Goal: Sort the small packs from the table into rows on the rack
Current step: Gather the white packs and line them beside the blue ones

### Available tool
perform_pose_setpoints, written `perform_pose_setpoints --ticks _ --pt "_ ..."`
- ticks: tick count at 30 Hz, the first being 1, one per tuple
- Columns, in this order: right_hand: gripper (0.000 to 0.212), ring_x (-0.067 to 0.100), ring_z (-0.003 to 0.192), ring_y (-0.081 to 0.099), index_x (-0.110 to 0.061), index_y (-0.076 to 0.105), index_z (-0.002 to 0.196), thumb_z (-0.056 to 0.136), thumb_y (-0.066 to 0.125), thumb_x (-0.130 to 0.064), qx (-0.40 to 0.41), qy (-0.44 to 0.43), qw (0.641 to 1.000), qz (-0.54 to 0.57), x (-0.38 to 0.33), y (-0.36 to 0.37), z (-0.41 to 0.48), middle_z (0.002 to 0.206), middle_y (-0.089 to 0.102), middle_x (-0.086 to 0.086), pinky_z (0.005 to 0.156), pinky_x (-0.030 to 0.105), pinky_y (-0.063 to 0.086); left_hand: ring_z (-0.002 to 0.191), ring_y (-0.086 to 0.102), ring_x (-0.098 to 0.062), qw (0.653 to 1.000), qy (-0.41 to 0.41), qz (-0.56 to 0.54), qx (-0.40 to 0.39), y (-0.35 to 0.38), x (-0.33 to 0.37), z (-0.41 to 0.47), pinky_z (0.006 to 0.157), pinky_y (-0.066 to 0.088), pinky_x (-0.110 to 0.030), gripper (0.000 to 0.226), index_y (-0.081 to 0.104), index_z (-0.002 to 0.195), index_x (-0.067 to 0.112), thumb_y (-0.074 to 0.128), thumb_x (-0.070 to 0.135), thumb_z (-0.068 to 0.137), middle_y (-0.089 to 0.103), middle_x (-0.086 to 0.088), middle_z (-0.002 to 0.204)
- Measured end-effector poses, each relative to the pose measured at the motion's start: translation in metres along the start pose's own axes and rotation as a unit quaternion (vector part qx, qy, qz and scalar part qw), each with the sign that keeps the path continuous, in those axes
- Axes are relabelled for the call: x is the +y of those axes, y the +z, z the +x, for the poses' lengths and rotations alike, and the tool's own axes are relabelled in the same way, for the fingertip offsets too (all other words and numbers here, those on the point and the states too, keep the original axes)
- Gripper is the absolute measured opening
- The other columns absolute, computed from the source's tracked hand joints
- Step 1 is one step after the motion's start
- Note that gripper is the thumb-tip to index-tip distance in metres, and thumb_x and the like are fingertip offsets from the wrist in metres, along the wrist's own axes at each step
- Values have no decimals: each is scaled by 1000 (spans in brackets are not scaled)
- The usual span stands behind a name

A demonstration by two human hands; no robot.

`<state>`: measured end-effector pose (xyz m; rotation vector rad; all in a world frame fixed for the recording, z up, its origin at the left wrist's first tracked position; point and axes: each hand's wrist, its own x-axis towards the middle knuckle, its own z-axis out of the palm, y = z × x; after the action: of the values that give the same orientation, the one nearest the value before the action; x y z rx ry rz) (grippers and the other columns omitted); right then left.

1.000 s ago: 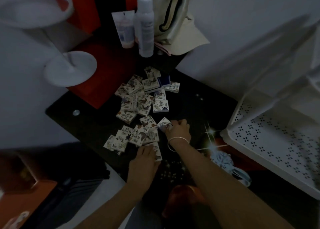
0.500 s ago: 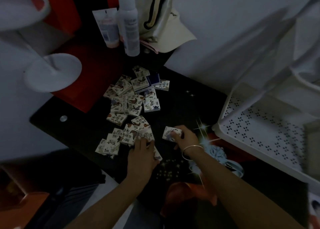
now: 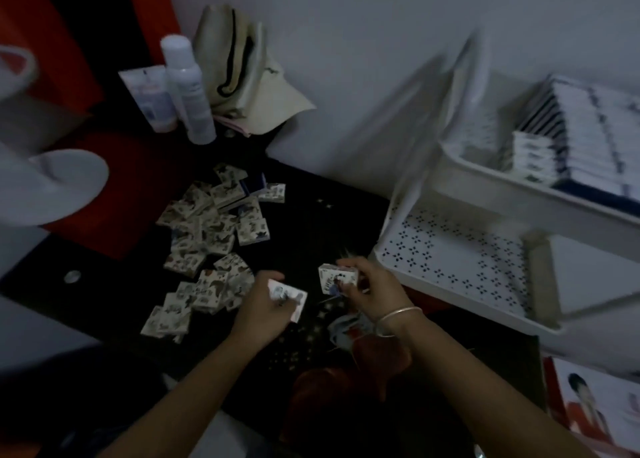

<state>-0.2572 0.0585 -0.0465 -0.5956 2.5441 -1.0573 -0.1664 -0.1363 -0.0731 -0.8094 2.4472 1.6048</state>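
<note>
Since the hands are nearest, take them first: the left hand (image 3: 258, 314) pinches a flat printed pack (image 3: 289, 298) between thumb and curled fingers, just right of the heap's near end. The right hand (image 3: 372, 289), a bangle (image 3: 398, 314) on its wrist, has its fingers curled round a thicker pack (image 3: 337, 277). That one may be several stacked, though blur hides it. Both are held over the dark table (image 3: 311, 225). The packs look light, stiff-cornered and wrapped in paper or film, so probably a little slick. I judge a pinch across two opposite edges safest, since squeezing the broad faces could dent them. Farther left lies the loose pile (image 3: 207, 246), its packs overlapping at odd angles. To the right stands the white rack (image 3: 467, 295). Its lower perforated shelf (image 3: 450, 249) shows no packs in the part visible. Its upper tray (image 3: 502, 191), farther back, holds sorted packs (image 3: 581, 135) set on edge in tight rows, with a shorter row at the near left.
</note>
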Motion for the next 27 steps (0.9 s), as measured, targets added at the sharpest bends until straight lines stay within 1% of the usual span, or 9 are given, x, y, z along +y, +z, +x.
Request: perform_pose_setpoints --ticks 1,4,8,11,14,17,20,24,27 --pt "34 -5 76 52 -25 60 120 87 64 -17 12 -26 999 -13 -11 -14 -4 95 59 -18 67 7 40 93 60 -19 999 1 -40 2 -8 20 -1 80 54 -39 39 50 121 24 69 23 87 57 0 105" --pt "36 6 85 62 -30 61 119 84 67 -24 62 -109 992 -19 -49 -60 -18 107 65 -8 75 27 53 93 64 -22 989 82 -126 13 -34 86 -11 78 59 -44 37 57 114 30 69 11 86 62 -3 105" --pt "43 10 89 64 -25 58 123 81 67 -22 139 -185 973 -29 -96 -129 -34 109 66 -7 82 28 53 92 65 -24 957 236 -169 -11 -54 176 -30 79 58 -38 48 59 119 27 71 1 81 65 -16 109" --pt "46 12 77 66 -25 55 123 80 69 -19 214 -173 961 -16 -118 -186 -42 97 61 -12 75 36 57 87 69 -18 937 284 -205 -23 -48 234 -33 77 59 -33 49 60 122 19 73 1 78 70 -10 100" --pt "44 13 77 68 -26 52 122 81 68 -24 272 -157 949 4 -122 -242 -43 92 59 -8 70 35 59 88 71 -20 917 318 -237 -37 -30 284 -31 73 59 -35 33 68 105 16 75 1 77 73 -8 93" --pt "43 16 68 66 -28 49 121 83 69 -26 316 -111 942 13 -108 -287 -31 79 57 1 69 36 59 74 69 -9 910 359 -204 -23 -8 322 -22 56 55 -22 22 70 92 20 79 10 75 72 -3 84" --pt "36 26 64 65 -30 50 115 84 66 -35 320 -61 945 31 -89 -318 -9 68 55 6 69 44 58 65 64 -5 911 398 -109 17 14 351 -5 51 46 -20 20 73 89 27 82 31 72 73 4 80" --pt "10 27 57 63 -27 57 98 90 58 -33 294 5 955 30 -70 -331 21 83 64 12 61 43 59 69 66 -12 914 401 -42 48 37 375 15 58 54 -29 21 74 89 27 79 41 74 72 4 80" --pt "18 26 67 66 -25 62 88 85 62 -42 280 47 959 16 -58 -330 38 84 68 9 66 44 59 59 68 -13 919 392 -4 36 47 387 29 45 53 -27 27 74 97 23 76 41 77 72 3 79"
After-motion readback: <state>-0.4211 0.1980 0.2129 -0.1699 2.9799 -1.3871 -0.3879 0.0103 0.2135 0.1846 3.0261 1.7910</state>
